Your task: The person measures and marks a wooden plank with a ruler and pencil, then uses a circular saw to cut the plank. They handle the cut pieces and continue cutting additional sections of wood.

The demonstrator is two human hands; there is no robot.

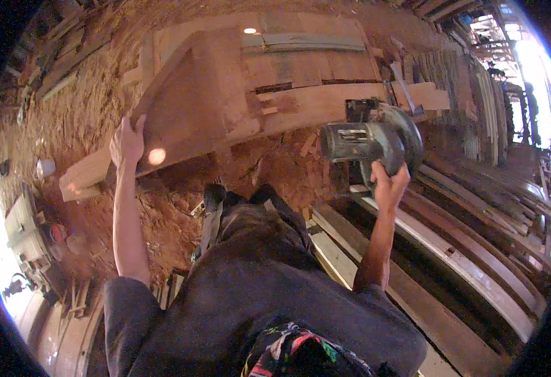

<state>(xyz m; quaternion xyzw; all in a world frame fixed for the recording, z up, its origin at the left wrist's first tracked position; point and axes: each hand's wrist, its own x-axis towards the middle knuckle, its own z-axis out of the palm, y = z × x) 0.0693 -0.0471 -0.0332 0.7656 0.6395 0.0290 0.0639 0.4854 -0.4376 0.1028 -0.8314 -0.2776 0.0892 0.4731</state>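
Note:
My right hand (389, 183) is wrapped round the handle of a dark circular saw (354, 142), held up off the bench at the right. The saw's barrel-shaped motor faces left and its round guard faces right. At the left, my left hand (127, 142) grips the edge of a wide brown wooden board (194, 94), thumb on its face. The board lies slanted across a low wooden workbench (338, 97). Whether the saw's blade is turning cannot be made out.
A long grey metal strip (313, 42) lies along the bench's far side. A long-handled tool (405, 88) rests at its right end. Several long planks (451, 239) are stacked at my right. Shavings (81, 125) cover the ground at left, near a white container (45, 168).

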